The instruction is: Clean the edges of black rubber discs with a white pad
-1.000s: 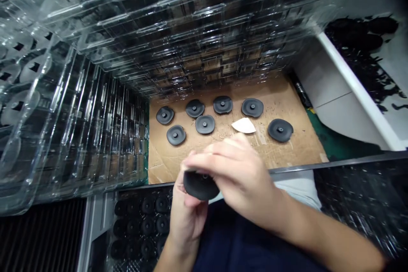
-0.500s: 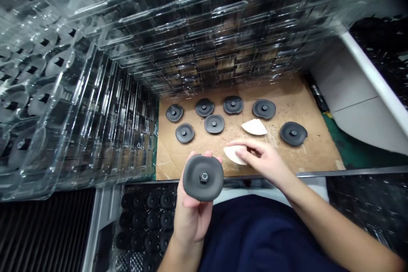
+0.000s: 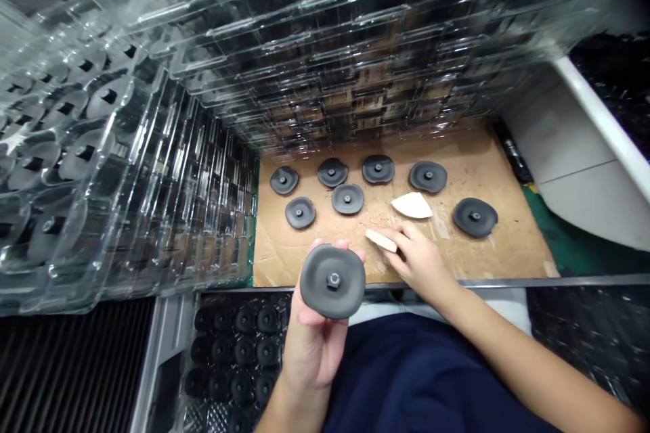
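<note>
My left hand [image 3: 312, 345] is closed round a black rubber disc [image 3: 332, 282] with a small metal nut at its centre, held up face-on over my lap. My right hand [image 3: 419, 258] rests on the cardboard sheet [image 3: 508, 243], its fingers pinched on a small white wedge-shaped piece [image 3: 380, 240]. A second white wedge [image 3: 412, 206] lies just beyond it. Several more black discs [image 3: 347, 198] lie spread on the cardboard, one of them off to the right [image 3: 474, 217].
Tall stacks of clear plastic trays [image 3: 325, 61] wall in the cardboard at the back, and more [image 3: 101, 169] at the left. A tray filled with black discs [image 3: 238, 352] sits low beside my left knee. A white-edged bin [image 3: 599, 115] stands at the right.
My right hand left the disc, reached to the cardboard and took hold of the white wedge, tilting it up. My left hand has kept the disc, now turned face-on.
</note>
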Available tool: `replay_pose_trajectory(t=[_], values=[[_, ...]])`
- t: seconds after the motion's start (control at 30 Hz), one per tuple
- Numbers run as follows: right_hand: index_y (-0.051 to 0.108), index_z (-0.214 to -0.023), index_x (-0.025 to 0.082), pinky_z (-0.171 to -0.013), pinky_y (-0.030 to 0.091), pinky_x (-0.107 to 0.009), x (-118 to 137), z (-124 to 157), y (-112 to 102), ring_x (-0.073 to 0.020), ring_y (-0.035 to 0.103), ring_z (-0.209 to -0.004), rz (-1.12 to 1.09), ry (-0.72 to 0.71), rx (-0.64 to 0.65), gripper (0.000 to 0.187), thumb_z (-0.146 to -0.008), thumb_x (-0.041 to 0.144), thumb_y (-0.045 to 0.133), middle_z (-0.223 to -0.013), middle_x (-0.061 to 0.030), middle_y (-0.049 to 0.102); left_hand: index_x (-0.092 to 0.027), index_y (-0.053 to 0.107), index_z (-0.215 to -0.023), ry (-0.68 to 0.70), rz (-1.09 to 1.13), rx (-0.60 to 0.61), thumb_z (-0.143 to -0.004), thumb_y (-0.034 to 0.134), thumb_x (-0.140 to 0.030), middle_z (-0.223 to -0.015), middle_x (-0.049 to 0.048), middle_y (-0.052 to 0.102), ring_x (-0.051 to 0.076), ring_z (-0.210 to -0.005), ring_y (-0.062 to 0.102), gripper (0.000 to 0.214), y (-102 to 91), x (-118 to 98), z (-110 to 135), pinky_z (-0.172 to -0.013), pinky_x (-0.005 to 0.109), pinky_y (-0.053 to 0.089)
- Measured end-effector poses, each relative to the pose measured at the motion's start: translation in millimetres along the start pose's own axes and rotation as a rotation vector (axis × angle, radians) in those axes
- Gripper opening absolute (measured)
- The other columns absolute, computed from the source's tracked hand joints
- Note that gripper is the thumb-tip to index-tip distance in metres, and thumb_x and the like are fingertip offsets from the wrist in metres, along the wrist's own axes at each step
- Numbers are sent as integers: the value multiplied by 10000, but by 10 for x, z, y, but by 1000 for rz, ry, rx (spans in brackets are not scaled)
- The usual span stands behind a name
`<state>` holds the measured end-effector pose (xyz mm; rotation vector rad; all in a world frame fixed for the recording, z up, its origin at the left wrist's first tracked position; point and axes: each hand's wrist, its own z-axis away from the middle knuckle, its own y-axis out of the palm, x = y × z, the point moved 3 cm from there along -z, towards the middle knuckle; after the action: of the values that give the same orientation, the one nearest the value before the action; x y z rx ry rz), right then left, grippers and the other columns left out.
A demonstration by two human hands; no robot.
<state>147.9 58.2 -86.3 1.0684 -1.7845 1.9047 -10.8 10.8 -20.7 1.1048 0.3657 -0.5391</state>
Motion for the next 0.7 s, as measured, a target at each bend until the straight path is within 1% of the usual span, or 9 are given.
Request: replay_pose_trajectory(t=[0.1,0.2,0.3,0.4,0.47,0.5,0.6,0.67,0.7], values=[[597,-1130,181,-742,506,-334,61,11,-4,-203,607,-824,-53,-54,36,278,-914,261,441,-926,-86,651,-306,655,-1082,9,-1,2,-614,756,-361,-1109,-14,701,213,-1025,642,482,-10,-3,5,-899,250,512],[644,-1042,208,-697,501,-325,109,19,-6,-193,611,-739,-83,-91,81,233,-899,273,471,-811,-47,676,-306,656,-1077,7,-4,-9,-578,777,-368,-1118,-9,698,219,-1054,627,516,-15,1,8,-898,249,509],[653,-1005,195,-637,502,-300,228,-47,-162,-177,615,-685,-101,-46,56,223,-897,258,468,-800,-43,686,-292,654,-1082,-12,-23,-23,-571,782,-384,-1121,25,695,219,-1028,640,535,2,18,3,-885,250,512],[603,-1090,185,-677,497,-271,560,-129,-484,-164,625,-794,-161,-37,-54,241,-905,232,456,-957,-48,686,-267,636,-1110,-24,-71,-61,-588,784,-369,-1128,48,685,207,-995,650,552,17,44,-6,-867,239,511],[586,-1112,159,-784,470,-293,873,-141,-684,-172,602,-901,-244,-178,-154,245,-897,193,472,-1043,-64,669,-255,629,-1119,-23,-113,-65,-586,785,-384,-1140,46,674,194,-1020,631,570,20,56,-7,-857,207,499],[584,-1109,133,-783,460,-309,1026,-131,-742,-176,597,-868,-258,-295,-161,248,-892,170,469,-1010,-72,676,-249,629,-1119,-27,-134,-50,-592,779,-398,-1147,46,668,189,-1041,617,568,21,60,-6,-867,198,487],[597,-1054,96,-715,447,-313,1291,-106,-754,-164,575,-745,-314,-475,-31,234,-876,111,445,-874,-65,681,-273,626,-1115,-24,-153,-7,-633,757,-387,-1145,29,662,185,-1040,614,512,12,51,-1,-918,243,470],[613,-992,118,-667,435,-289,1320,-130,-690,-150,565,-708,-327,-446,90,214,-875,102,435,-823,-44,672,-293,619,-1116,-28,-153,-38,-624,771,-344,-1119,18,671,198,-1019,626,518,8,44,1,-922,289,483],[618,-971,126,-657,427,-287,1316,-153,-668,-149,562,-698,-304,-424,99,212,-881,110,427,-809,-42,668,-295,615,-1122,-45,-160,-60,-608,784,-323,-1109,18,675,212,-1028,623,542,16,47,2,-923,305,486]])
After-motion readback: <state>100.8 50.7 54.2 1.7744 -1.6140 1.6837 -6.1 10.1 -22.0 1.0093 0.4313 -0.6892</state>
